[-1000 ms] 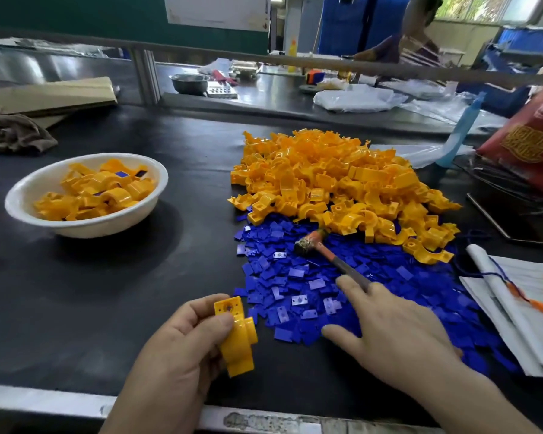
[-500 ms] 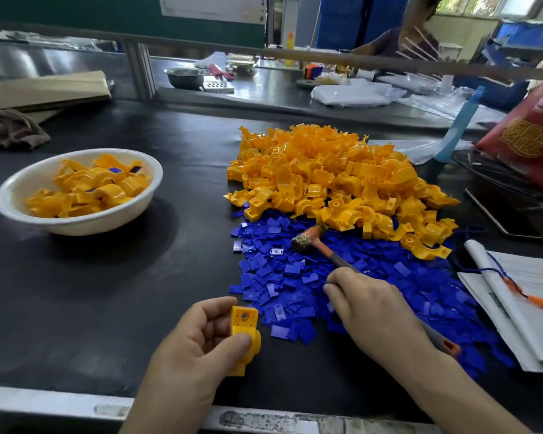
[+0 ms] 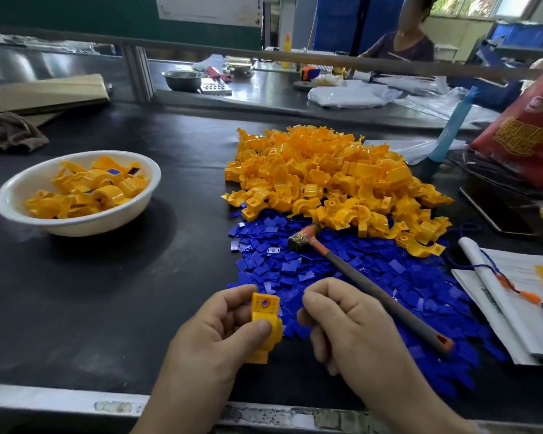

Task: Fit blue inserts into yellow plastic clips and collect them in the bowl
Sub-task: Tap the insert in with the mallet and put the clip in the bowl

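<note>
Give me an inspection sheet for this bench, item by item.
Surface: black matted bench, worn metal front edge.
Job's things: white bowl holding fitted yellow clips; loose yellow plastic clip pile; blue plastic inserts spread below it.
Clutter: grey-handled hammer lying on the inserts; papers; red bag.
Hands: left hand grips one yellow clip; right hand curled beside it, contents hidden.
Cables: thin blue cord on the papers.
Surroundings: another person at the far bench.
</note>
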{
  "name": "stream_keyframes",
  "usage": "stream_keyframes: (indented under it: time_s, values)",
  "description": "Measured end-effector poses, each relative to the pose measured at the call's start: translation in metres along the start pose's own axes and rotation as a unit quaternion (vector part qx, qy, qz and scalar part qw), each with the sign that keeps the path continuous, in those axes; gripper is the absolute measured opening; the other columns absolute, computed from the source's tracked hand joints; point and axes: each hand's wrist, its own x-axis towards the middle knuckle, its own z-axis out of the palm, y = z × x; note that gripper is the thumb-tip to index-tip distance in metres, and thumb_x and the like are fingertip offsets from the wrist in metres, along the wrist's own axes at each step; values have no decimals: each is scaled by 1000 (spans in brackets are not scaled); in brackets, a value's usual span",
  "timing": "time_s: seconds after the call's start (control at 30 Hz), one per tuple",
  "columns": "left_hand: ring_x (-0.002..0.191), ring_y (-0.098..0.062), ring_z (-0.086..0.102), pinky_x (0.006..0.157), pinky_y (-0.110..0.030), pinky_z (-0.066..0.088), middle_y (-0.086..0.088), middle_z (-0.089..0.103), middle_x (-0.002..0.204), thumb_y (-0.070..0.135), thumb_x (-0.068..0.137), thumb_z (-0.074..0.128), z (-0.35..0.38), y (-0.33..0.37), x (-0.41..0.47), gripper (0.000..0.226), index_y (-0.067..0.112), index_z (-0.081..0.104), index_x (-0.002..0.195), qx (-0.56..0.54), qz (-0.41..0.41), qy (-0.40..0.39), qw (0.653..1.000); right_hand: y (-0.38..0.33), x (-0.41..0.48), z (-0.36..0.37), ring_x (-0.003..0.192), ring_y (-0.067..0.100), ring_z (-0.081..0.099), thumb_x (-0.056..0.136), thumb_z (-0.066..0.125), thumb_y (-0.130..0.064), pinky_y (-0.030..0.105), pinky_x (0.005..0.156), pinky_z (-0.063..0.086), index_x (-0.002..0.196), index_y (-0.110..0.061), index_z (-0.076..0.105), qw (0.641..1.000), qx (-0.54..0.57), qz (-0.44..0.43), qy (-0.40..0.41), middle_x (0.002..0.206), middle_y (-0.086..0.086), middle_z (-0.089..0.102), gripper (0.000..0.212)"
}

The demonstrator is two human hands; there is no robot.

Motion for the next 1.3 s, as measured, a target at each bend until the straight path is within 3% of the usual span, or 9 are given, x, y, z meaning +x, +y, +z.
stream_keyframes:
  time_s: [0.13,0.37,0.53,0.67,0.73,0.83,1.0,1.13,1.3]
  values:
    - [81,-18,73,58,-20,54,-5,76,92,26,56,74,14,0,0,52,20,65,108,-26,19,7,999,-1,-5,13,42,11,47,92,51,-36,22,43,40,79,-24,63,998,56,15,17,50,3,56,22]
    - [72,-11,72,56,-21,53,-2,77,86,35,56,72,22,3,-3,37,35,72,93,-20,37,33,999,6,-10,16,59,8,53,85,51,-45,23,52,43,78,-22,58,994,-79,-46,64,68,-3,58,25]
    - [64,-8,69,52,-21,53,0,76,77,13,77,70,22,4,-4,28,38,72,89,13,35,51,998,6,-8,13,64,11,54,83,48,-53,30,56,48,76,-22,55,988,-131,-68,39,73,-4,57,32]
    - [64,-10,69,52,-21,52,0,75,76,29,71,72,20,7,-6,18,37,73,88,21,30,59,998,6,-7,14,69,11,61,79,53,-55,31,61,55,90,-34,60,997,-73,-18,16,81,-7,64,24]
    - [65,-13,70,52,-22,52,-2,75,78,39,64,78,18,6,-6,24,34,74,88,13,27,64,997,6,-6,15,75,8,63,85,58,-43,26,65,56,100,-43,60,1000,-20,-9,0,89,-13,65,14]
    - [65,-14,70,51,-23,52,-4,75,79,42,61,72,17,6,-5,28,32,74,87,6,17,68,998,6,-6,17,80,6,66,89,62,-24,20,68,55,103,-50,61,999,41,-9,-13,93,-15,67,29]
    - [62,-15,70,50,-22,51,-8,75,76,41,59,76,16,7,-6,30,27,74,85,-18,4,55,998,2,-7,21,90,5,65,90,62,-24,29,78,57,101,-46,67,998,53,-21,-15,97,-16,70,25]
    - [63,-18,68,51,-24,51,-12,74,75,26,63,83,13,3,-5,25,20,75,86,-56,-20,41,997,-2,-8,22,91,3,65,86,65,-23,22,77,55,96,-40,70,998,54,-45,5,96,-17,70,20]
    - [67,-20,67,57,-29,52,-12,73,78,38,58,77,10,1,-5,34,19,74,87,-74,-20,30,997,-4,-7,20,87,8,66,85,66,-23,26,75,56,92,-35,71,996,77,-41,-9,92,-11,71,15]
